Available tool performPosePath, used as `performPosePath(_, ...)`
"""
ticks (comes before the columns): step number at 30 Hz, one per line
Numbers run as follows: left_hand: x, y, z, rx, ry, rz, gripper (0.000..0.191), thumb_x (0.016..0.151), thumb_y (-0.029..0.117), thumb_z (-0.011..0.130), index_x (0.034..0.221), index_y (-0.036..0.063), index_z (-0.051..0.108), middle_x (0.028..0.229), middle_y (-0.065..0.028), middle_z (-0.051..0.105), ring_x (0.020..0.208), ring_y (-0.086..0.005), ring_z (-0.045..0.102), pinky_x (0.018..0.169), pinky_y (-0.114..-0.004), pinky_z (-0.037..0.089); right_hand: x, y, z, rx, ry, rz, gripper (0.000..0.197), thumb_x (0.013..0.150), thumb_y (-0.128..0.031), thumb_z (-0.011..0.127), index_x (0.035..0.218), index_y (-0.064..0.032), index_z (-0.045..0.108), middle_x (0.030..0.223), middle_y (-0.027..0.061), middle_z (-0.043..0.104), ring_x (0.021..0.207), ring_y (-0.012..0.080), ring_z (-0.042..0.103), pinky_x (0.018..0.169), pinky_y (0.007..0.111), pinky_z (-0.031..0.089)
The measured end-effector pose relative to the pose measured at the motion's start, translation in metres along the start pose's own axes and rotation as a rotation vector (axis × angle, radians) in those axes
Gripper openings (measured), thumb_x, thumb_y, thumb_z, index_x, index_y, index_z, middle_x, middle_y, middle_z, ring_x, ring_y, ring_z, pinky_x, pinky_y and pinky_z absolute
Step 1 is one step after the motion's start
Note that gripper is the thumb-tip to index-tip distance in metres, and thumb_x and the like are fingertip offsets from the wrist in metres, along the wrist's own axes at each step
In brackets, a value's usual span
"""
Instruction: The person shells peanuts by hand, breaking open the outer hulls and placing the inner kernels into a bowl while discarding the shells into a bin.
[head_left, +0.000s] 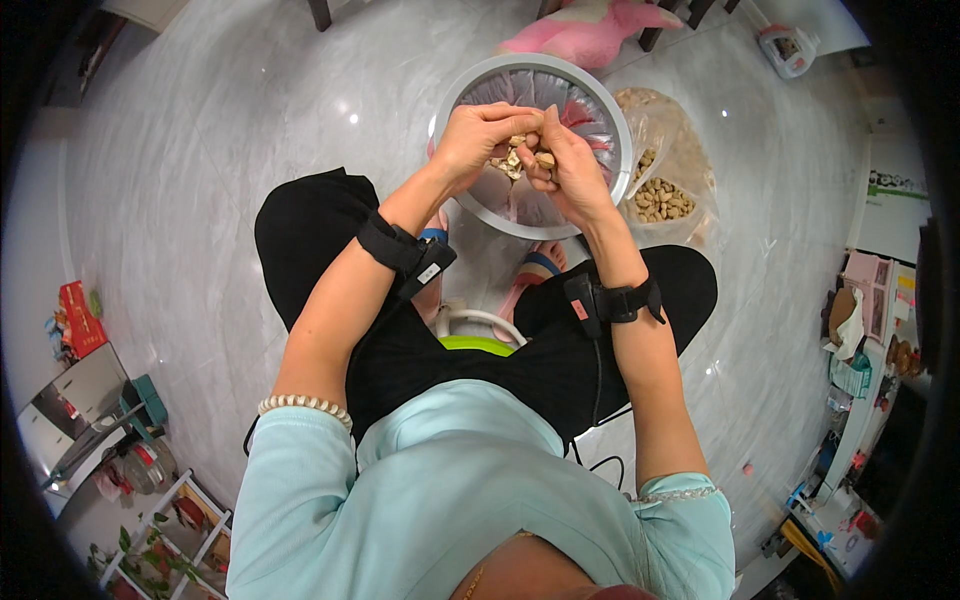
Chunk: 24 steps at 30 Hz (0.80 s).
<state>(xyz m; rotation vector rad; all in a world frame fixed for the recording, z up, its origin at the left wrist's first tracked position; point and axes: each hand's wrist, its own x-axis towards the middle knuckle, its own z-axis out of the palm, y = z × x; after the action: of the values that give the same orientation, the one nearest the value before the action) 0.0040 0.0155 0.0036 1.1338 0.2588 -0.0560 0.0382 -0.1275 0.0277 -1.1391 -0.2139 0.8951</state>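
Both hands meet above a round bin with a grey rim (624, 142), lined with a thin plastic bag. My left hand (480, 139) has its thumb and forefinger pinched together against the fingertips of the other hand. Whatever lies between those fingertips is hidden. In the curled fingers of my right hand (574, 169) rests an unshelled peanut (545, 160). Broken peanut shells (511, 166) show below the hands, inside the bin. Just right of the bin, a clear plastic bag (679, 142) stands open on the floor with many whole peanuts (661, 201) in it.
A pink plush toy (581, 34) lies behind the bin, near dark furniture legs (319, 13). My sandalled feet (536, 274) are close to the bin's near side. Under me is a green-seated stool (476, 345). A plastic jug (789, 51) stands far right.
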Motion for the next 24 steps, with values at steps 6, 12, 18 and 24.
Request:
performPosePath(6,0.0,0.014,-0.007,0.239,-0.093,0.031,0.017,0.08,0.015,0.061,0.084,-0.0006,0.065,0.082,-0.0047,0.059,0.068,-0.0088,0.054,0.064,-0.021,0.044,-0.004,-0.006,-0.01,0.027,-0.076,0.098,0.041,0.09,-0.041,0.04,0.098,-0.0021,0.052,0.069,-0.0011,0.047,0.048,0.0017,0.03,0.04,0.015,0.02)
performPosePath(12,-0.003,0.004,0.004,0.215,-0.186,0.095,0.028,0.083,0.017,0.058,0.102,-0.0027,0.058,0.095,-0.008,0.057,0.084,-0.012,0.054,0.074,-0.024,0.044,0.002,0.004,-0.018,-0.033,0.013,-0.003,0.024,0.087,-0.031,0.052,0.091,-0.0068,0.054,0.07,-0.0031,0.051,0.05,0.0005,0.035,0.041,0.015,0.025)
performPosePath(18,-0.001,-0.007,0.003,0.059,-0.265,-0.104,0.038,0.085,0.022,0.055,0.112,-0.0051,0.05,0.101,-0.009,0.056,0.09,-0.0139,0.054,0.079,-0.026,0.044,0.004,0.014,-0.022,-0.202,0.11,-0.035,0.027,0.085,-0.024,0.054,0.103,-0.0041,0.057,0.073,-0.0035,0.053,0.054,0.0018,0.041,0.044,0.016,0.029)
performPosePath(24,-0.002,-0.014,0.006,-0.013,-0.223,-0.083,0.035,0.085,0.02,0.055,0.107,-0.0066,0.052,0.1,-0.0098,0.056,0.089,-0.0156,0.055,0.078,-0.027,0.045,0.008,0.022,-0.025,-0.244,0.111,-0.025,0.027,0.086,-0.02,0.051,0.105,-0.0017,0.058,0.077,-0.0022,0.054,0.059,0.0029,0.042,0.048,0.017,0.032)
